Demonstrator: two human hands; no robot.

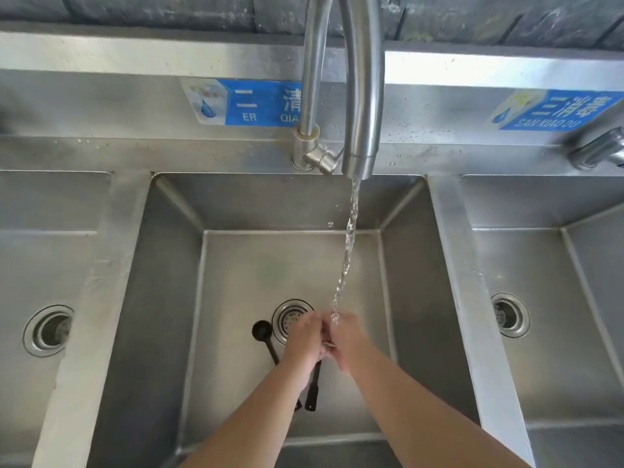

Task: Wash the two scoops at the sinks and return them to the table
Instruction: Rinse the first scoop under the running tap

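Note:
Both my hands meet under the running water in the middle sink (405, 265). My left hand (305, 336) and my right hand (347, 339) are closed together around the head of a black scoop (314, 388). Only its handle shows, pointing down toward me below the hands. A second black scoop (261, 330) lies on the sink floor just left of the drain (290, 319). Its round bowl is visible and its handle runs under my left forearm. The water stream (347, 251) lands where my hands touch.
A steel gooseneck faucet (361, 96) rises behind the middle sink, with its lever (320, 158) at the base. Matching sinks sit to the left (50, 265) and right (557, 265), each with a drain. Another tap (597, 150) is at far right.

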